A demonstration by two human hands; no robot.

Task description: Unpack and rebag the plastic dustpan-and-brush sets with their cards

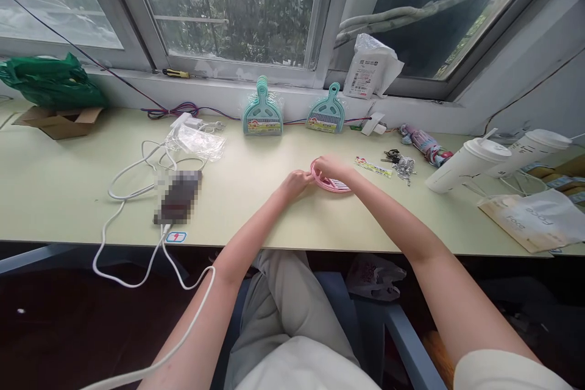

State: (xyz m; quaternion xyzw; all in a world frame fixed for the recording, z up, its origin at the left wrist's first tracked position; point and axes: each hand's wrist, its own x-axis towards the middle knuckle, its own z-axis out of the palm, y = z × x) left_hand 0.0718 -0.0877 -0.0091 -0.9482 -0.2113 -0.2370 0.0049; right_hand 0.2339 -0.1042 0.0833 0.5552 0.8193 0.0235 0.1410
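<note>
A pink dustpan-shaped item with pale bristles lies on the table in front of me. My left hand has its fingers closed on the narrow left end of it. At its upper left edge is my right hand, fingers bent down onto the pink part; the fingertips are partly hidden. Just right of my right hand lies a printed label strip. Two turquoise dustpan-and-brush sets, one a stack and one thinner, stand against the wall in clear wrapping.
Keys, a folded umbrella, white cups and a paper bag are at the right. On the left are a phone, white cables, clear plastic and a cardboard box under a green bag.
</note>
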